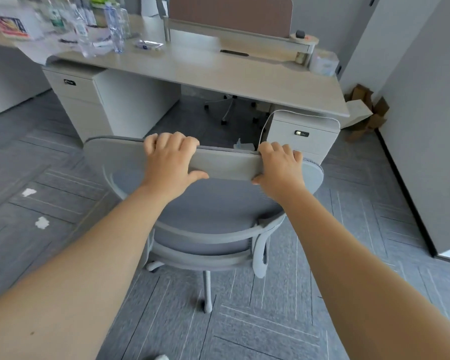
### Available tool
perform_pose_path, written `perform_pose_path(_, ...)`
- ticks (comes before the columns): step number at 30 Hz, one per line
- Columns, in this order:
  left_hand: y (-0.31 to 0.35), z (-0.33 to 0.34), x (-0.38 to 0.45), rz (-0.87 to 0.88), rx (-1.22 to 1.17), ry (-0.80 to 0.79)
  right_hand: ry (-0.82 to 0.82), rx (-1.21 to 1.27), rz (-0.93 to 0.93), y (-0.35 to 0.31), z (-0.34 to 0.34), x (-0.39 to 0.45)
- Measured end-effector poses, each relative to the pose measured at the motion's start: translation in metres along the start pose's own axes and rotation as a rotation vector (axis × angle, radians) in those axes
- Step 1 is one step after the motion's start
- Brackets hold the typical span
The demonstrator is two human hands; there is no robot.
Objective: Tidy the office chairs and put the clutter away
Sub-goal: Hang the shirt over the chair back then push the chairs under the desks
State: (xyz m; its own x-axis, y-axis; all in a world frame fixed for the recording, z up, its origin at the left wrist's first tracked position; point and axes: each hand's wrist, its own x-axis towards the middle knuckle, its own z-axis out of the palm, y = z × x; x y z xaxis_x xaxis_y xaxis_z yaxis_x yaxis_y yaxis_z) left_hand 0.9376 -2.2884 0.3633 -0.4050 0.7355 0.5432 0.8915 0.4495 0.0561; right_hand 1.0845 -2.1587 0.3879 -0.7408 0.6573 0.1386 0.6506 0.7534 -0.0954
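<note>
Both our left hand (168,162) and right hand (279,166) curl fingers (166,139) over the chair (218,211) back; we should push evenly, straight into the desk (218,71) gap ahead.

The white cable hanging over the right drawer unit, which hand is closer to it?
Right. The right hand grips the chair backrest just below the white cable; the left hand grips the backrest farther left.

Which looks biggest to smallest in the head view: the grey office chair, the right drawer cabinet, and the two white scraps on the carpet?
1. Grey office chair, though nearest the camera.
2. Right drawer cabinet.
3. White scraps, both alike.
</note>
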Motion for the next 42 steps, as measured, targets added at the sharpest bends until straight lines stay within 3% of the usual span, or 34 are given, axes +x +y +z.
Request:
perform_pose_path(12,-0.068,0.034,0.057,0.035,0.088,0.046,0.071,0.106,-0.023,-0.034,0.025,0.085)
perform_pose_path(27,-0.226,0.118,0.187,0.147,0.008,0.104,0.086,0.107,0.142,-0.128,0.062,0.255)
perform_pose_path(42,-0.306,0.232,0.349,0.227,-0.092,0.237,0.110,0.047,0.175,-0.123,0.090,0.449)
